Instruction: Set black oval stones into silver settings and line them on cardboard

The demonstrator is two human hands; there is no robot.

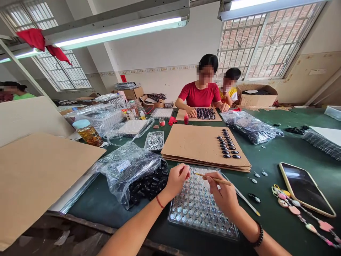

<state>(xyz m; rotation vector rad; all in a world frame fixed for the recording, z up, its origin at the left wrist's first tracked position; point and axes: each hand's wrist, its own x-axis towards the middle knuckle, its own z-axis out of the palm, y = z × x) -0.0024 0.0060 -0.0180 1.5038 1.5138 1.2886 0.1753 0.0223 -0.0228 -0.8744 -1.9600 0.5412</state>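
Here, on a green counter [269, 217] in a lit workroom, a person works over a clear blister tray [199, 208] of small round pieces. At far left lie cardboard sheets [34, 177], then a clear plastic bag [133, 174] of glossy black pieces just beside the tray. The left hand [177, 179] hovers over the tray's upper left corner, its grip pinched shut, thumb to fingertips; whether it holds one of the small pieces cannot be told. The right hand [225, 193] grasps a thin wooden stick [213, 179] in a pen-like pinch, its long axis running nearly level, the free tip pointing left toward the other hand. The stick looks light and stiff, best held near its rear third as it is; the tray looks thin, flexible and light, safest lifted by its rim. Beyond it, a stacked cardboard board [194, 145] carries rows of black oval pieces [227, 145]. To the right rest a phone [303, 188] and a beaded strap [301, 211]. Across the counter, a person in a red shirt [199, 96] works on another board.
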